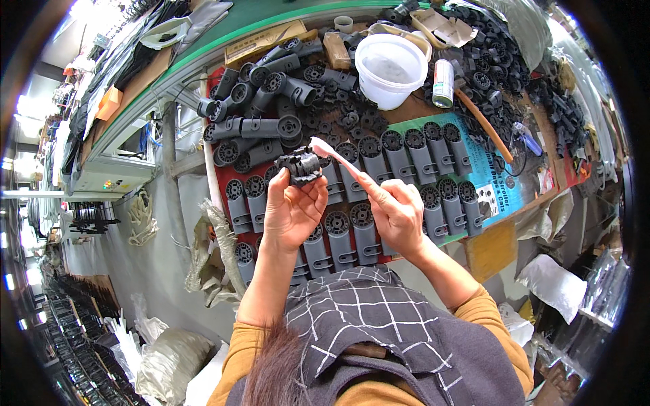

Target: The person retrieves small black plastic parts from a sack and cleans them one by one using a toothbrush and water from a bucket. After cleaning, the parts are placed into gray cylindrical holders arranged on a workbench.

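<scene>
In my left hand is a round black ribbed plastic part, gripped at its edge between thumb and fingers; it may be more than one piece stacked. My right hand pinches a slim pink-and-white stick, shaped like a toothbrush, with the forefinger laid along it. The stick's far end reaches the upper right side of the black part; whether they touch, I cannot tell. Beneath both hands stand rows of dark grey tubular plastic fittings with round wheel-like ends, lined up on the bench.
Behind the rows lies a heap of grey fittings. A white bucket, a spray can, a wooden-handled tool and a small blue-handled tool are farther right. Loose black parts pile at the back right. White sacks rest at lower left.
</scene>
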Demonstrator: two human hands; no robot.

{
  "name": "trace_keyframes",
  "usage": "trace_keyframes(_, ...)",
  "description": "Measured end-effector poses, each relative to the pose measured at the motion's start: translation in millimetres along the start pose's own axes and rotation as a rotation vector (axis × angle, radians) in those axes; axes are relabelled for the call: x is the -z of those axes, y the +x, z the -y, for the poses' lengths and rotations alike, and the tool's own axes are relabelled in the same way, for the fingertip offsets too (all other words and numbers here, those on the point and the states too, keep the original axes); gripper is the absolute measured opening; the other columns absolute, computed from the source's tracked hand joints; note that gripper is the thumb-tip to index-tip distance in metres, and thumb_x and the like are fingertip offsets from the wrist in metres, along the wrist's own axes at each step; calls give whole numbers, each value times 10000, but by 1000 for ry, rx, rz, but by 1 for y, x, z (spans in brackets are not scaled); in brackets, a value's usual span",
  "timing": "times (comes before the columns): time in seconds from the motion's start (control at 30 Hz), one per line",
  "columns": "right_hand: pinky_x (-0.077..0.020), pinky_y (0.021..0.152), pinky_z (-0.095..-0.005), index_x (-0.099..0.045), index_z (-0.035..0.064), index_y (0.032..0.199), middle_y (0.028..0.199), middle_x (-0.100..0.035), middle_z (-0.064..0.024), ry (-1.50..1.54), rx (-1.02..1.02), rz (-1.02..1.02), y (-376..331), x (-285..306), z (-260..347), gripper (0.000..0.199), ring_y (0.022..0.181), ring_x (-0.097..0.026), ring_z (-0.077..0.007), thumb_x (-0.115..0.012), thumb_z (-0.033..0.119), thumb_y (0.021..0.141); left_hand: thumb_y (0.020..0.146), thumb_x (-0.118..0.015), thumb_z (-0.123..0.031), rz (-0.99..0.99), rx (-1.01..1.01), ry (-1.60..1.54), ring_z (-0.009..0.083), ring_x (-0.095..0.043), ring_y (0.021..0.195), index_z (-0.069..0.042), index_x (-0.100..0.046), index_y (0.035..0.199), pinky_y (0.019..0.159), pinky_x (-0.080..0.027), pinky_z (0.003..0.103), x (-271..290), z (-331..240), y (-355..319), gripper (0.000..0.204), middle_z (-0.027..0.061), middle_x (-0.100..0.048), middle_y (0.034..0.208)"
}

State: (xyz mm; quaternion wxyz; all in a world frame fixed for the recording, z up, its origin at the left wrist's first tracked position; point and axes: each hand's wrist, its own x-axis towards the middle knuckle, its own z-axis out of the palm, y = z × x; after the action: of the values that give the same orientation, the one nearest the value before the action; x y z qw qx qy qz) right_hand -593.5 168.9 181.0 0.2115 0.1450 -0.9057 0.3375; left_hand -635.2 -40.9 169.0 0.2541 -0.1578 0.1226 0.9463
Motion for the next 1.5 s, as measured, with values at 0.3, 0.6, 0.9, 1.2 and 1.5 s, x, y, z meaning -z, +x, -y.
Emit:
trace_keyframes(0.3, -458, 658, -324, -611, 54, 1254, 771, -602, -67, 181, -29, -55, 3, -4, -8, 442, 667, -553, -208, -599, -11, 817, 867, -689, -311, -1, -21, -34, 233, -643, 973, 15, -589, 1118, 900, -546, 327, -1, 1, 2, 424, 129, -652, 1017)
trace_keyframes(0.6, -368, 539, -218, -594, 20, 1092, 659, -461, 40, 905, -567, 257, 36, -15, 13, 379, 610, -422, -38, -750, 219, 809, 842, -661, -76, -6, -190, 811, 101, -595, 944, -27, -544, 1152, 866, -493, 273, -24, 13, -1, 335, 29, -610, 1025)
trace_keyframes(0.9, -514, 718, -368, -557, 78, 1284, 953, -658, -162, 514, -139, -19, 22, -14, 3, 372, 815, -656, -322, -582, 138, 917, 824, -692, -255, -19, -82, 414, 216, -637, 978, 5, -588, 1162, 910, -509, 345, -3, -22, -1, 439, 113, -656, 1064)
trace_keyframes(1.2, -404, 548, -337, -573, 125, 1313, 644, -541, -39, 110, 23, 23, 0, -20, -7, 453, 557, -533, -207, -636, 136, 864, 800, -731, -344, -87, 69, -73, 245, -608, 958, 64, -636, 1024, 840, -516, 331, 10, -4, -4, 476, 139, -655, 987)
trace_keyframes(1.5, -421, 550, -341, -613, 107, 1260, 674, -573, -51, 167, 8, -47, 2, -24, -6, 396, 562, -545, -208, -627, 85, 864, 801, -730, -354, -204, 42, -266, 216, -591, 949, 18, -640, 981, 823, -470, 342, -19, 7, -10, 424, 92, -646, 981)
